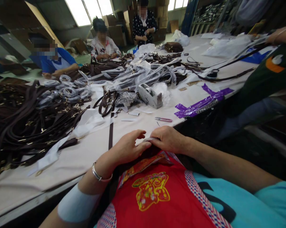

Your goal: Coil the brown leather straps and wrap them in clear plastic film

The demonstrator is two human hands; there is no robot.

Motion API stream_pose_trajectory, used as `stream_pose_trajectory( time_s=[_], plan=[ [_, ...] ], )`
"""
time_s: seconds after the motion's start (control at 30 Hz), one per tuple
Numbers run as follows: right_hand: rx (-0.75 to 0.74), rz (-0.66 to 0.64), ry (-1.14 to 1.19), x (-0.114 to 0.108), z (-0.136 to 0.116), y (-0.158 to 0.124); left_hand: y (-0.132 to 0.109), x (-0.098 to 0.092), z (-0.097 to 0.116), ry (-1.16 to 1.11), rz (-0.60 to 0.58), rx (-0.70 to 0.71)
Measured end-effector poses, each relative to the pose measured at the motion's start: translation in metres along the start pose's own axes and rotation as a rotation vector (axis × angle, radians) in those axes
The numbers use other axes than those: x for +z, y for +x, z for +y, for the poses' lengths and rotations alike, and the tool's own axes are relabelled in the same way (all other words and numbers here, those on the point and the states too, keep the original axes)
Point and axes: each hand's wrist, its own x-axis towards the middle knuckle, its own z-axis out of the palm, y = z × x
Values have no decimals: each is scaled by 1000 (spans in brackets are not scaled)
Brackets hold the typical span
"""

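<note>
Both my hands are close together at the table's near edge, above my red apron. My right hand is closed, thumb against fingers, on a thin pale strip whose end sticks out to the left. My left hand faces it with thumb and fingers apart, its thumb tip close under the strip; whether they touch I cannot tell. Just beyond my hands lie pink thread snips. A dark brown strap runs across the tabletop left of my left hand.
Brown straps with metal clasps are heaped at left, beside plastic-wrapped coils. A tape dispenser stands ahead among paper scraps. Purple tape covers the table edge at right. Several people work around the table; one at right holds long straps.
</note>
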Motion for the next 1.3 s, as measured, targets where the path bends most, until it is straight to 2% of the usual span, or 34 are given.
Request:
stream_pose_trajectory(
  time_s=[0.07,0.13,0.23,0.33,0.47,0.57,0.67,0.77,0.83,0.97,1.07,1.17,1.23,1.3],
  plan=[
    [23,-45,-30,-2,-2,2,3,4,4,105,-100,57],
    [37,-73,-6,-3,0,3,3,7,6,92,-221,36],
    [3,-150,202,-7,13,2,1,9,2,-167,-393,-56],
    [-101,-208,383,-14,31,1,-5,12,-7,-540,-483,-136],
    [-283,-85,339,-14,51,-2,-15,23,-16,-1025,-495,-230],
    [-366,110,212,4,63,-3,-19,27,-16,-1170,-459,-244],
    [-361,281,113,26,69,-4,-20,28,-14,-1114,-441,-186],
    [-320,298,125,35,65,-7,-21,26,-12,-1021,-423,-135],
    [-293,204,261,28,57,-10,-21,25,-10,-954,-418,-111],
    [-152,-76,664,1,37,-14,-20,22,-7,-781,-439,-61],
    [-112,-256,834,-10,26,-12,-18,22,-5,-655,-435,-57],
    [-19,-302,787,-9,21,-8,-17,25,-3,-529,-423,-61],
    [71,-292,693,-6,20,-6,-17,26,-2,-497,-424,-78],
    [99,-341,703,-3,22,-5,-17,28,-1,-496,-432,-97]
  ],
)
